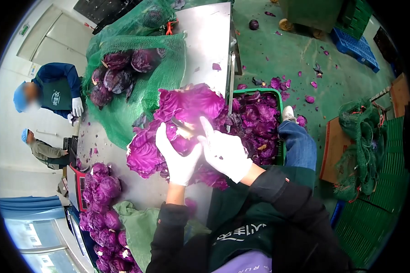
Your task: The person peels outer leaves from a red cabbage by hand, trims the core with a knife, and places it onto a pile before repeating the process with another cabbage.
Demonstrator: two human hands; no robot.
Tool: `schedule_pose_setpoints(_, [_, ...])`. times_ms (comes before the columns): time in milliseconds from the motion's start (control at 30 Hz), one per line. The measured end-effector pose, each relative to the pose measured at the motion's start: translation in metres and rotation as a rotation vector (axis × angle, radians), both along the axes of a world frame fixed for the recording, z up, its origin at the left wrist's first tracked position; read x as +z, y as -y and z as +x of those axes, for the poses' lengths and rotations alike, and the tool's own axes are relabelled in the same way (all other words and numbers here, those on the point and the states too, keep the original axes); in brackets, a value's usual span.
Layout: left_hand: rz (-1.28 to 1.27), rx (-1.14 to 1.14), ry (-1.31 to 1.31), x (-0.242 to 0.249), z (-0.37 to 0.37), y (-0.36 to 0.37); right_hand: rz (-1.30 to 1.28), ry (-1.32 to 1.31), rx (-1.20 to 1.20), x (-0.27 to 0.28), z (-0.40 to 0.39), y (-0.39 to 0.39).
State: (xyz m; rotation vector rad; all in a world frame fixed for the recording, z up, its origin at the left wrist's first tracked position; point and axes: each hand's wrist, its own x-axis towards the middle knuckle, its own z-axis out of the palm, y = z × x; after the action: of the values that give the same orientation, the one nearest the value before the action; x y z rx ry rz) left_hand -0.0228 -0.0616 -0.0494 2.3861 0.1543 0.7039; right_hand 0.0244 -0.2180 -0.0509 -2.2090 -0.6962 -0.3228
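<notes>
Both hands gloved in white, working one red cabbage [187,109] on the steel surface [205,36]. Left hand [177,157] cupped around the near side of the head, fingers curled against loose outer leaves. Right hand [225,152] closed on something thin and pale pressed into the top of the head, forefinger extended along it; possibly a knife, too blurred to be sure. Cabbage directly ahead of both hands, outer leaves splayed wide and hanging loose around a paler core.

Judging by the layout, well into a long run rather than near its end. Just right of the right hand, a green crate [278,93] heaped with stripped purple leaves, more scraps strewn over the green floor [282,50] beyond. Left of the left hand and nearer the body, a pile of trimmed, tight round heads [102,200] already done. Further ahead and to the left, a green net sack [136,68] holding several untrimmed heads, apparently waiting. Head in hand only partly stripped: leaves loosened, not yet removed.

Beyond the sack, two other people in blue caps, one wearing white gloves.
</notes>
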Motion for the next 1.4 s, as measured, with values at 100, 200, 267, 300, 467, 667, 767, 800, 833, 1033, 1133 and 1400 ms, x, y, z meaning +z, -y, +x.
schedule_pose_setpoints(100, [0.045, -0.005, 0.026, 0.000, 0.003, 0.005, 0.125, 0.025, 0.005, -0.001, 0.002, 0.001])
schedule_pose_setpoints(200, [0.042, 0.004, 0.022, 0.003, 0.006, 0.009, 0.104, 0.008, -0.011, 0.006, 0.003, 0.004])
schedule_pose_setpoints(267, [0.104, 0.025, -0.005, 0.004, 0.007, 0.011, 0.144, -0.023, -0.137, -0.005, 0.012, -0.002])
schedule_pose_setpoints(300, [0.149, 0.038, 0.009, 0.004, 0.007, 0.013, 0.163, -0.038, -0.200, -0.011, 0.022, -0.003])
schedule_pose_setpoints(467, [0.157, 0.076, 0.022, 0.006, 0.001, 0.024, 0.408, -0.419, -0.144, 0.009, 0.053, 0.027])
schedule_pose_setpoints(667, [0.124, 0.003, 0.034, 0.000, 0.001, 0.009, 0.325, -0.627, 0.171, -0.004, 0.052, 0.015])
schedule_pose_setpoints(767, [0.125, -0.007, 0.005, 0.005, 0.003, 0.009, 0.249, -0.622, 0.164, -0.010, 0.048, 0.022])
schedule_pose_setpoints(800, [0.140, -0.012, 0.004, 0.005, 0.003, 0.009, 0.161, -0.519, 0.137, -0.010, 0.042, 0.024])
schedule_pose_setpoints(833, [0.153, -0.011, 0.002, 0.005, 0.004, 0.010, 0.132, -0.478, 0.159, -0.009, 0.041, 0.026])
schedule_pose_setpoints(1033, [0.007, -0.031, -0.033, 0.006, 0.001, -0.001, 0.422, -0.451, 0.449, -0.006, 0.057, 0.034])
schedule_pose_setpoints(1133, [-0.003, -0.043, -0.031, 0.005, 0.004, -0.005, 0.553, -0.403, 0.453, -0.016, 0.065, 0.026])
schedule_pose_setpoints(1400, [0.000, -0.047, -0.071, 0.003, 0.004, -0.016, 0.354, -0.237, 0.321, -0.007, 0.071, 0.021])
